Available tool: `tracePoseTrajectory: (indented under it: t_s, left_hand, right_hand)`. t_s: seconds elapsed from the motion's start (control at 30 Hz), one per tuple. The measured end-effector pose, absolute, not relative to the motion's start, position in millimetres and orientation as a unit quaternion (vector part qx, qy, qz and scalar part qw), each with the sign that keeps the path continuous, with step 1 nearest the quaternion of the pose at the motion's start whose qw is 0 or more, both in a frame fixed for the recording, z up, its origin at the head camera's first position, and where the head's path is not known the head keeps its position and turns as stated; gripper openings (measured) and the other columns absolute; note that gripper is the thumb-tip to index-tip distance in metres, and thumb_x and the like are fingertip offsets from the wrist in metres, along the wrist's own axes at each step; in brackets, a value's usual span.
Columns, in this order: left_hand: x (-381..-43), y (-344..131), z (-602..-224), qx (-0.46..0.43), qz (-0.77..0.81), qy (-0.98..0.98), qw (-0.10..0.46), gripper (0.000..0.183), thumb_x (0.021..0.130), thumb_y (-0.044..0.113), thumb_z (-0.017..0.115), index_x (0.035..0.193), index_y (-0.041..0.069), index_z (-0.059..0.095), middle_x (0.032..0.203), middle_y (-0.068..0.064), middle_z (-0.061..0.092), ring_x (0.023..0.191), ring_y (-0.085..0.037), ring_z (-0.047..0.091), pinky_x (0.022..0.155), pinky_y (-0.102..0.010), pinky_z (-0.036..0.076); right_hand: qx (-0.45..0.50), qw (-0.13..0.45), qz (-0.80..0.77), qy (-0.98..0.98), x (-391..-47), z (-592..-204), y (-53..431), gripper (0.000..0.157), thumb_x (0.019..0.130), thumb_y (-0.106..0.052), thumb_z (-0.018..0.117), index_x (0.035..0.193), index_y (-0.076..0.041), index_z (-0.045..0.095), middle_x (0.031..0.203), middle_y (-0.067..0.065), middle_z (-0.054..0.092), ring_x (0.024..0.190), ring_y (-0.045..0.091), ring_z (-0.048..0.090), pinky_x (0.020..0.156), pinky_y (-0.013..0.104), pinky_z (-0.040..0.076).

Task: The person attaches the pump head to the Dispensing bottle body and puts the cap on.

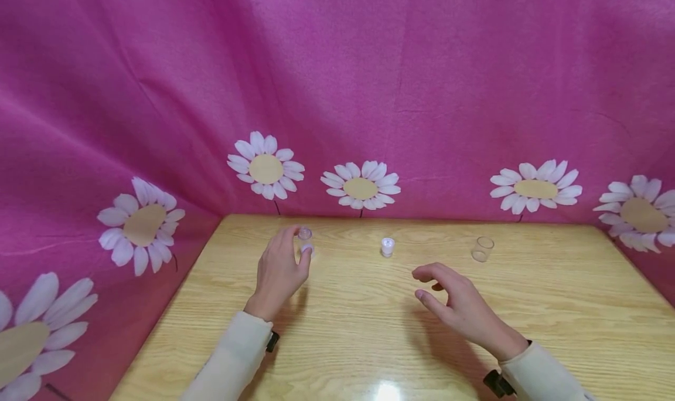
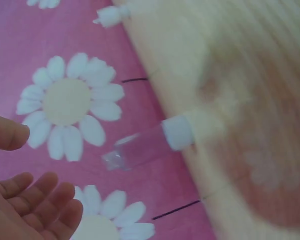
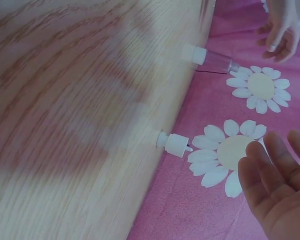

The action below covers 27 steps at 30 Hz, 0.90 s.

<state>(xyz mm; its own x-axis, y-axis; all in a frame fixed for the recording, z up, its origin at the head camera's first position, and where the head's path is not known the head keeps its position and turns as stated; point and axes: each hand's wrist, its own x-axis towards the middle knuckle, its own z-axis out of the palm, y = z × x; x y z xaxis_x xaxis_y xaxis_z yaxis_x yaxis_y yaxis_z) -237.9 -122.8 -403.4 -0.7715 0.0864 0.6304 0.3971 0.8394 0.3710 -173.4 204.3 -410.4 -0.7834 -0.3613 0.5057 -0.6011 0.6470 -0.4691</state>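
The clear, white-based bottle (image 2: 145,149) stands upright near the back edge of the table (image 1: 343,313), beside the left hand (image 1: 278,270), whose parted fingers hold nothing; the right hand (image 1: 466,310) is half-open and empty; the bottle looks light, stiff, probably slick, best pinched around its body.
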Motion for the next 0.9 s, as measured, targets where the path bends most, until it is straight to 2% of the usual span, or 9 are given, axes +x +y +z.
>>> tracePoseTrajectory:
  t_s: [0.17,0.4,0.57,0.73,0.9]
  left_hand:
    - [-245,-128,-410,-0.104,-0.266,-0.923,0.259,0.043,0.088,0.018,0.07,0.125,0.001,0.057,0.12,-0.014,0.065,0.107,-0.032,0.064,0.083,-0.047,0.055]
    - [-262,-132,-416,-0.043,-0.324,-0.93,0.165,0.052,0.093,0.028,0.064,0.137,0.003,0.049,0.131,-0.013,0.059,0.102,-0.03,0.062,0.079,-0.044,0.053]
    - [-276,-134,-422,-0.02,-0.353,-0.925,0.138,0.054,0.092,0.027,0.064,0.138,0.003,0.047,0.134,-0.014,0.057,0.11,-0.031,0.061,0.088,-0.045,0.051]
    - [-292,-135,-428,0.006,-0.375,-0.922,0.092,0.068,0.089,0.039,0.069,0.142,0.003,0.044,0.138,-0.016,0.053,0.12,-0.033,0.056,0.099,-0.048,0.047]
    - [-301,-136,-436,0.014,-0.378,-0.923,0.063,0.075,0.086,0.042,0.073,0.142,0.002,0.042,0.138,-0.018,0.052,0.122,-0.034,0.054,0.102,-0.049,0.045]
  right_hand:
    - [0.263,0.174,0.321,-0.893,-173,-409,203,0.029,0.088,-0.006,0.071,0.116,-0.01,0.063,0.11,-0.001,0.069,0.097,0.017,0.066,0.078,0.031,0.056]
    - [0.26,0.163,0.317,-0.897,-173,-409,203,0.03,0.088,-0.006,0.071,0.117,-0.009,0.063,0.11,0.0,0.068,0.096,0.018,0.066,0.077,0.03,0.056]
    - [0.257,0.162,0.311,-0.901,-173,-408,203,0.03,0.088,-0.007,0.071,0.117,-0.009,0.063,0.111,0.0,0.068,0.097,0.016,0.065,0.077,0.031,0.056]
    - [0.257,0.152,0.313,-0.902,-172,-407,202,0.029,0.089,-0.009,0.071,0.117,-0.01,0.063,0.111,-0.001,0.068,0.097,0.017,0.065,0.077,0.029,0.056]
    - [0.26,0.149,0.317,-0.9,-172,-407,201,0.028,0.09,-0.01,0.071,0.117,-0.011,0.064,0.111,-0.001,0.068,0.096,0.019,0.066,0.076,0.029,0.056]
